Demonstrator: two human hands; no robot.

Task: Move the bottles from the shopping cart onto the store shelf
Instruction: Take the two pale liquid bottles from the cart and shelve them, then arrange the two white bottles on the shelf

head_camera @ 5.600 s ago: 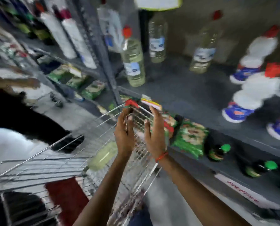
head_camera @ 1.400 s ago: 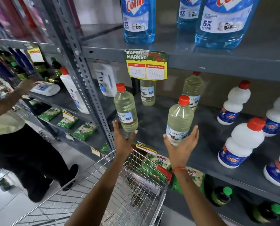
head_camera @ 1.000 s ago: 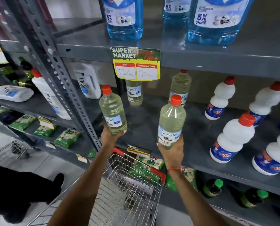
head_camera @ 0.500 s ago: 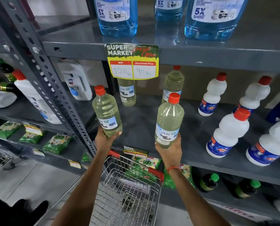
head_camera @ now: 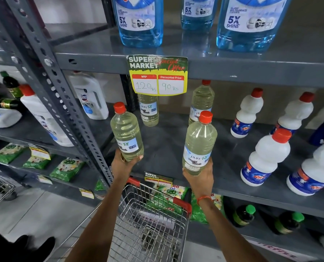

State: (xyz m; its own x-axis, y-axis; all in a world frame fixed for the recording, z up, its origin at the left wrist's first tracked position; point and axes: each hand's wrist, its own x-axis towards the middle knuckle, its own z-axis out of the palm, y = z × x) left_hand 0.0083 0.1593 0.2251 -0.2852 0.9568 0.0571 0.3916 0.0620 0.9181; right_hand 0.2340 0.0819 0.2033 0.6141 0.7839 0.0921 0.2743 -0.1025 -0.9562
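with the left hand [head_camera: 122, 163] wrapped round the base of one pale bottle [head_camera: 127, 134] and the right hand [head_camera: 199, 176] round another [head_camera: 199, 144], both upright over the grey shelf [head_camera: 166, 148], lower them flat, clear of the two behind, before releasing.

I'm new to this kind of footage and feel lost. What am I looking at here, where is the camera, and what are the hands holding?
There is no machine: a person wears a wide-angle camera on the head, so you look down along their own arms. The left hand grips one clear red-capped bottle by its base; the right hand grips another, both over the grey shelf. Two matching bottles stand further back, white bottles to the right, and blue bottles on the shelf above. Below is the wire shopping cart; no bottles show in the visible part.
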